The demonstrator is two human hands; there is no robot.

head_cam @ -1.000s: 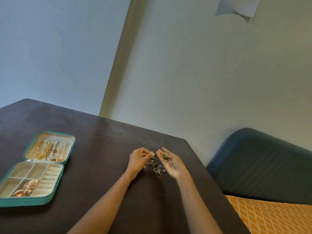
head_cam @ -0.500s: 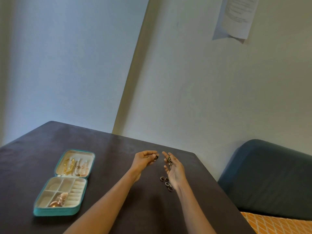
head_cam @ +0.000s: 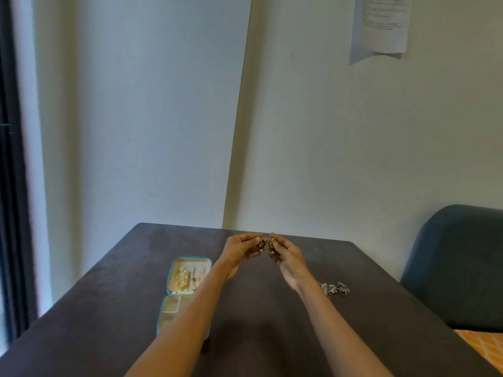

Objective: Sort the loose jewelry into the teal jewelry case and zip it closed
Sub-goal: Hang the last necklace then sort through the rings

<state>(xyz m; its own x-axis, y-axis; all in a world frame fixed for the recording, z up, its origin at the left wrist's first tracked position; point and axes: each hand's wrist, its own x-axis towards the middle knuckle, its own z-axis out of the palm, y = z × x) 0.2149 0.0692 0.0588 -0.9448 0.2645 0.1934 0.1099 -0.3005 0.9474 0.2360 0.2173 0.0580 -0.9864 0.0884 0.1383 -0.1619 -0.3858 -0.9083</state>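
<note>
My left hand (head_cam: 239, 250) pinches a small dark earring (head_cam: 261, 244) with a pearl drop, raised above the table. My right hand (head_cam: 288, 254) pinches a matching gold earring (head_cam: 271, 244) right beside it; the two pieces nearly touch. The teal jewelry case (head_cam: 187, 288) lies open on the dark table (head_cam: 109, 322) below my left forearm, which hides part of its lower tray. Gold and pink pieces sit in its upper half. A small pile of loose silver jewelry (head_cam: 336, 289) lies on the table to the right of my right wrist.
A dark blue padded seat back (head_cam: 457, 265) stands at the table's right side, with an orange patterned cushion (head_cam: 484, 346) below it. A paper sheet (head_cam: 381, 25) hangs on the wall. A dark frame (head_cam: 11, 186) runs down the left edge.
Both hands rose from the pile of jewelry and came together, each with an earring. The view swung right, so the case now sits under my left forearm and the pile to the right.
</note>
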